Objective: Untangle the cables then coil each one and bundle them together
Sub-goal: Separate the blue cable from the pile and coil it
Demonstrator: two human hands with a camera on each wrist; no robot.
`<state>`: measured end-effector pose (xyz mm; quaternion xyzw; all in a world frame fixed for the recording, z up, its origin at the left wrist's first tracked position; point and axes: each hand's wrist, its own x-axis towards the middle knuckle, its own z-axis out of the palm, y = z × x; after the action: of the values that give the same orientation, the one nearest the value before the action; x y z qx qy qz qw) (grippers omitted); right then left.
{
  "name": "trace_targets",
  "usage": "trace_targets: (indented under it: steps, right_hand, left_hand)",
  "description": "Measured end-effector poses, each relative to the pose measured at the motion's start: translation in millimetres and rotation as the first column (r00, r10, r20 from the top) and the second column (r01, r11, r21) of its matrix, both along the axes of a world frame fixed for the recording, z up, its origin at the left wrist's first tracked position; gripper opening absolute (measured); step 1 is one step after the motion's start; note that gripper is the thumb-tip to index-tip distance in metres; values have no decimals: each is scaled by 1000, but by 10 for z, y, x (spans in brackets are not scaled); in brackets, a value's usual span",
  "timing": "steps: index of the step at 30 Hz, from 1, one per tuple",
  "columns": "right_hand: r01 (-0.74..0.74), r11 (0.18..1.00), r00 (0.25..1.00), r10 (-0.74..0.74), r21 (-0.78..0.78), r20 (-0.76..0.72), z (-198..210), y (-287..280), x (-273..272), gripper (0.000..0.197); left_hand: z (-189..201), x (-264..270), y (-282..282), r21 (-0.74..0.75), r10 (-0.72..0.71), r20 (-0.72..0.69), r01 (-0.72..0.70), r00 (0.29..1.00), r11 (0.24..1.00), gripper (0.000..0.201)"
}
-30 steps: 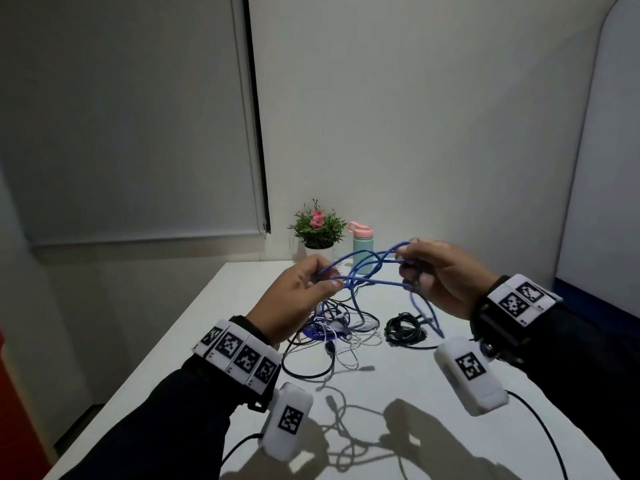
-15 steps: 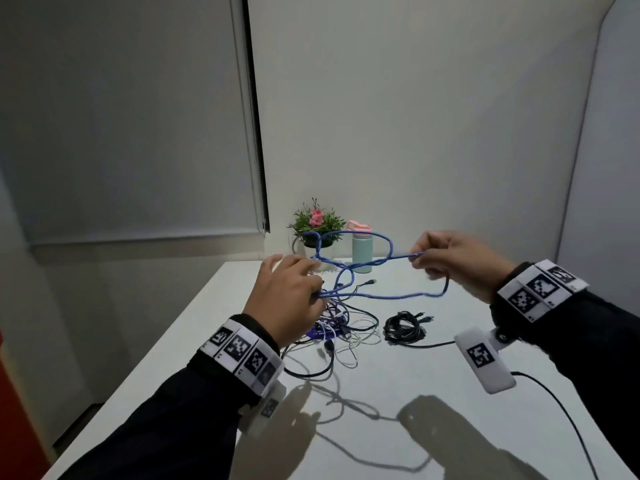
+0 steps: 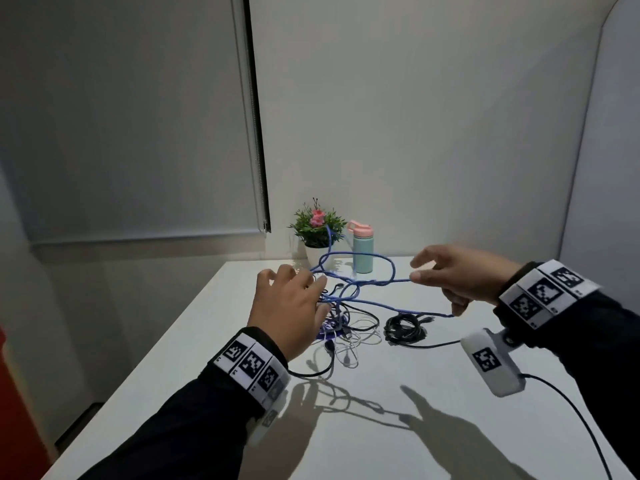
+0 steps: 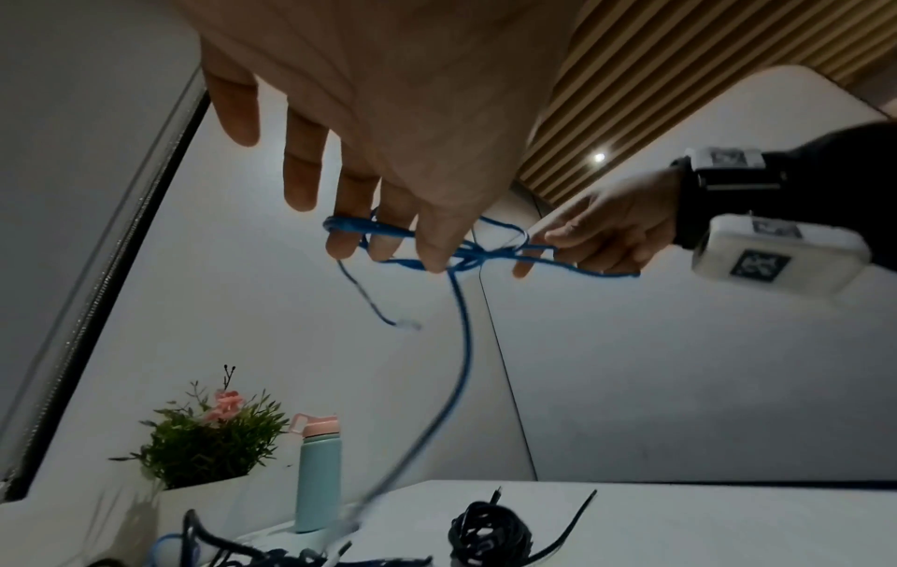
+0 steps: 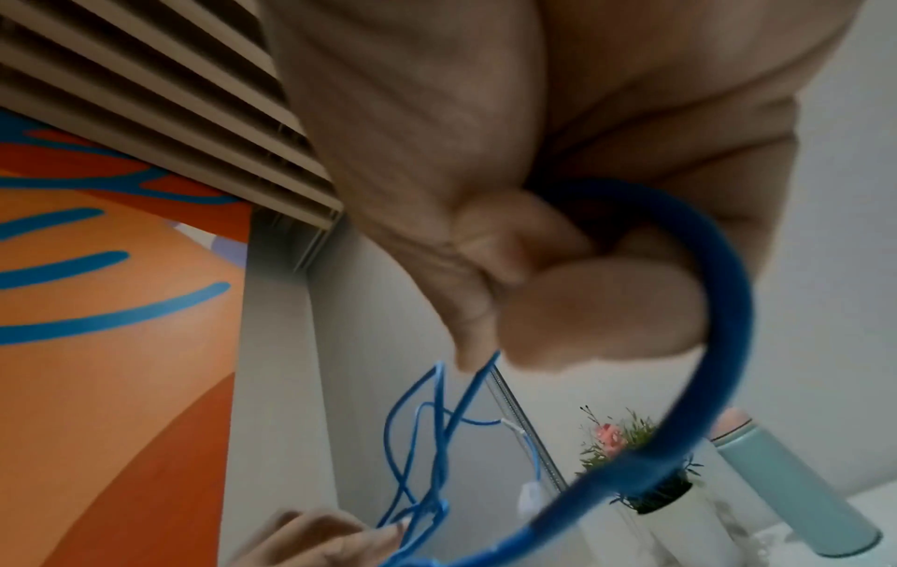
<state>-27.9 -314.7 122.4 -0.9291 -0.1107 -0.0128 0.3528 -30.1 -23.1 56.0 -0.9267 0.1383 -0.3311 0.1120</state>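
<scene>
A blue cable point(image 3: 381, 281) stretches in loose loops between my two hands above the table. My left hand point(image 3: 298, 282) hovers over the tangle with straight, spread fingers. In the left wrist view the blue cable point(image 4: 461, 326) is threaded across those fingers point(image 4: 344, 230), with one end dangling. My right hand point(image 3: 426, 271) pinches the cable between thumb and forefinger. The right wrist view shows a loop of the cable point(image 5: 728, 345) curving round that hand's curled fingers point(image 5: 607, 307). A tangle of black, white and blue cables point(image 3: 346, 330) lies under my left hand.
A coiled black cable point(image 3: 403, 329) lies right of the tangle on the white table point(image 3: 381, 427). A potted plant point(image 3: 317, 226) and a teal bottle with a pink lid point(image 3: 363, 251) stand at the table's far edge. A wall panel rises at the right.
My hands have moved apart and lower. The right hand drew the blue cable to the right, stretching its loops. The left hand's fingers went from curled to straight and spread.
</scene>
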Motion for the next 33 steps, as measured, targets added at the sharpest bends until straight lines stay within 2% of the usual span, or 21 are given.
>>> trace_targets:
  steps: [1,3,5,7,8,9,11,12,14,15,17,19,20,22,24,26,27,28,30,31,33]
  right_hand:
    - [-35,999,999,35,7,8,5,-8,-11,11]
    - [-161,948,987,153,275,51,18,-18,-5,20]
    - [-216,706,975,189,674,115,27,28,-3,23]
    - [-170,446,983,146,879,116,-1,89,17,23]
    - [-152,385,985,139,910,106,-26,120,29,23]
    - [-149,373,984,150,916,98,-51,143,41,23]
    - [-176,427,977,188,887,103,-92,168,51,26]
    - [-201,453,972,199,868,121,-109,179,51,28]
    - [-250,488,964,206,836,168,-133,200,44,26]
    - [-271,505,960,208,819,189,-138,217,36,23]
    - [-308,541,950,219,783,222,-158,262,21,19]
    - [-342,561,939,238,754,248,-181,295,14,19]
    - [-355,566,934,247,744,257,-186,298,15,19]
    - [-358,601,933,250,715,257,-194,268,19,21]
    - [-309,719,950,198,622,243,-222,189,55,25]
    - [-210,872,967,118,443,226,-272,77,108,27]
    - [-170,923,972,100,345,212,-296,23,131,26]
    - [-146,962,976,102,232,192,-316,-18,141,23]
    - [-113,993,977,107,25,182,-320,-40,131,14]
    - [-92,996,973,91,-7,214,-296,-25,138,15]
    - [-78,990,947,38,115,319,-201,65,106,20]
  left_hand:
    - [-21,7,4,7,4,-23,-4,1000,1000,45]
    - [-62,16,23,18,-2,-62,3,998,1000,49]
    - [-81,0,13,32,-48,-52,50,997,998,47]
    - [-56,-43,-57,8,-124,-16,124,992,992,47]
    - [-31,-68,-98,-47,-169,-6,168,986,985,50]
    - [-3,-94,-130,-139,-219,-6,216,976,966,56]
    - [53,-142,-146,-416,-329,-38,284,944,864,69]
    - [62,-153,-138,-570,-385,-43,294,922,767,71]
    - [66,-128,-127,-784,-447,-43,248,894,570,70]
    - [74,-100,-131,-840,-451,-79,184,889,511,70]
    - [93,-57,-163,-881,-453,-231,12,861,472,62]
    - [52,-13,-190,-887,-516,-324,-65,793,457,34]
    - [34,3,-190,-897,-551,-320,-59,771,438,19]
    - [10,0,-152,-922,-555,-245,-14,795,387,15]
    - [-12,16,-95,-970,-542,-122,16,832,242,11]
    - [10,-10,-63,-999,-601,-29,-35,799,1,6]
    - [17,-31,-53,-995,-633,6,-59,774,-81,8]
    - [20,-51,-50,-991,-650,29,-63,759,-117,10]
    - [22,-69,-56,-996,-639,47,-16,768,-92,15]
    - [25,-62,-57,-999,-621,46,31,782,-35,18]
    - [9,-53,-69,-989,-588,39,114,808,92,22]
